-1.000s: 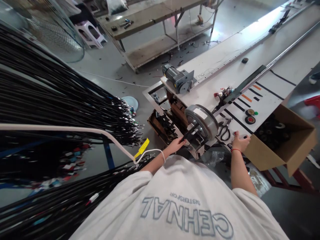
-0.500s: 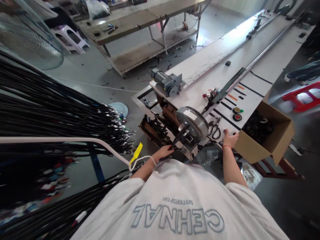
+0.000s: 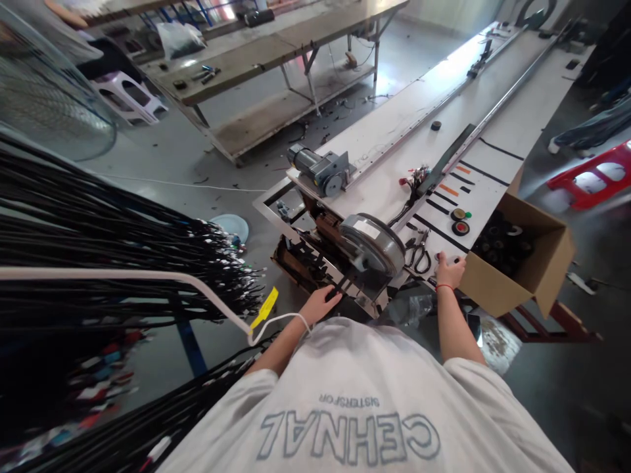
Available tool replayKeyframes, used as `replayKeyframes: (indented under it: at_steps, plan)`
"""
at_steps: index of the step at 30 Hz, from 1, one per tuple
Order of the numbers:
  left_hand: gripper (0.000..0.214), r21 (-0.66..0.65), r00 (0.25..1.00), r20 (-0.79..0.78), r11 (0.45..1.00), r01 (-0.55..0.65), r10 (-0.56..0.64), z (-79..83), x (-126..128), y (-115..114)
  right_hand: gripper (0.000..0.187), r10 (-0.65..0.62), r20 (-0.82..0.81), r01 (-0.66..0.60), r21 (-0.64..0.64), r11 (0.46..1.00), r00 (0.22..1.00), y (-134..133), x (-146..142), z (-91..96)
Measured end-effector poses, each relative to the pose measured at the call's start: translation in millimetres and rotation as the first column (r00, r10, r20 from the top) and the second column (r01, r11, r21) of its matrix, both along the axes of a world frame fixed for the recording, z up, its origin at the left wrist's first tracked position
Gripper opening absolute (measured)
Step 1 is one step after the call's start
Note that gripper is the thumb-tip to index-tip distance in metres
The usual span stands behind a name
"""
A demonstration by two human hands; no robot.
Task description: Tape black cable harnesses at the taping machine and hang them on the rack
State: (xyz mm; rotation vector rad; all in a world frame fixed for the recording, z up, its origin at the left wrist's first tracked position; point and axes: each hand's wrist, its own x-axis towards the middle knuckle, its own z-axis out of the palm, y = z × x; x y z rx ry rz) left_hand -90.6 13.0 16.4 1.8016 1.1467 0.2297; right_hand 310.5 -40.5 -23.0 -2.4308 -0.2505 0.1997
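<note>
My left hand (image 3: 321, 303) is closed on the end of a black cable (image 3: 337, 290) just in front of a round wheel-shaped machine (image 3: 372, 240). The cable runs into the front of that machine, where the parts look smeared. At the front edge of the white table (image 3: 389, 154), my right hand (image 3: 450, 270) rests with bent fingers on a small dark object I cannot make out. Scissors (image 3: 420, 256) lie just left of it. Beyond the machine, a wire bundle with coloured connectors (image 3: 418, 179) lies along the rail.
A cardboard box (image 3: 549, 266) of dark rolls stands right of my right hand. Tape rolls (image 3: 460, 228) and tape strips lie on the table. A motor (image 3: 320, 169) sits at its left corner. Many black cables (image 3: 123, 223) hang at left. A red stool (image 3: 594, 176) stands far right.
The view has shifted slightly. The parts at the front of the round machine look more blurred and differently placed. Both hands stay at about the same spots.
</note>
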Motion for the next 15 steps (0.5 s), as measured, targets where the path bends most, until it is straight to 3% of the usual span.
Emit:
replayKeyframes:
  at_steps: [8,15]
  plan:
    - [0.031,0.064,0.996,0.055,0.995,-0.071,0.067,-0.1,37,12,0.073,0.019,0.009,-0.019,-0.013,1.000,1.000,-1,-1,-1.4]
    - [0.028,0.183,0.992,-0.063,0.978,-0.099,0.112,-2.6,45,21,0.074,0.027,0.040,-0.025,-0.044,0.999,0.999,-1,-3,-1.9]
